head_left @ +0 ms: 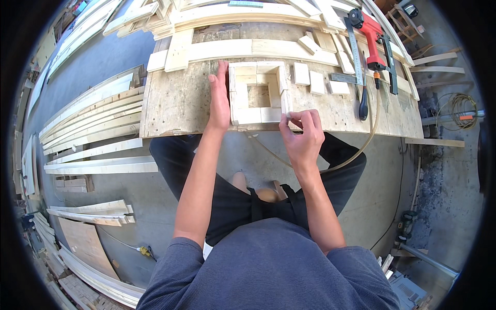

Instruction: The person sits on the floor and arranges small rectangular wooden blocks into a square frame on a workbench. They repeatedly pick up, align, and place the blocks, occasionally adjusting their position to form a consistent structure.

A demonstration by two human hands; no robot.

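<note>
We have a pale wooden frame (249, 115) on the near part of the counter (178, 106), directly between our two hands. The relation that matters is at its near right corner: the right hand (304, 125) is right there, coming from the near right, while the left hand (220, 99) lies along the opposite side. We see no clear long axis; the frame looks almost square, its side walls running near to far.

Our left hand is flat and open, fingers pointing far, its palm side set against the left wall and gripping nothing. Our right hand is curled, thumb and forefinger close together at the corner; we cannot tell whether they pinch the wood or only press on it.

The frame is built of short, light, unpainted pieces, with upright walls around flat inner blocks that leave a squarish opening, through which the counter shows. Just beyond its right side we have three loose blocks (316, 82), and farther right a metal square (354, 51), a dark-handled screwdriver (363, 106) and a red nail gun (373, 39).
</note>
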